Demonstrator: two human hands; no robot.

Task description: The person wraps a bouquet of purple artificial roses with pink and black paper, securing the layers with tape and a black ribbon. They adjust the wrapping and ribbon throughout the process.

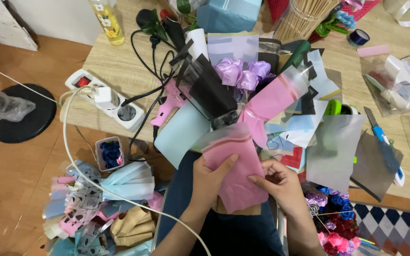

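So the step in hand looks like wrapping a bouquet: both hands are on one pink sheet (236, 173) of semi-clear wrapping paper, low in the middle of the view, just under the bouquet's base. The left hand (209, 182) grips the sheet's left edge, thumb on top and pressed flat, the other fingers tucked behind. The right hand (281, 182) pinches the right edge between thumb and curled fingers. My guess is the sheet needs folding or pleating and then tucking against the stems at 12 o'clock from the hands.

Counts, as far as I can see:
- purple ribbon roses (243, 73) in the bouquet: about three, partly hidden
- pink glue gun (167, 106): one, at 10 o'clock
- white power strip (107, 99): one, further out at 10 o'clock
- craft knife (380, 135) with blue handle: one, at 2 o'clock
- tub of skewers (302, 19): one, at 1 o'clock
- heap of spare wrap sheets (100, 204) on the floor at 9 o'clock: too many to count
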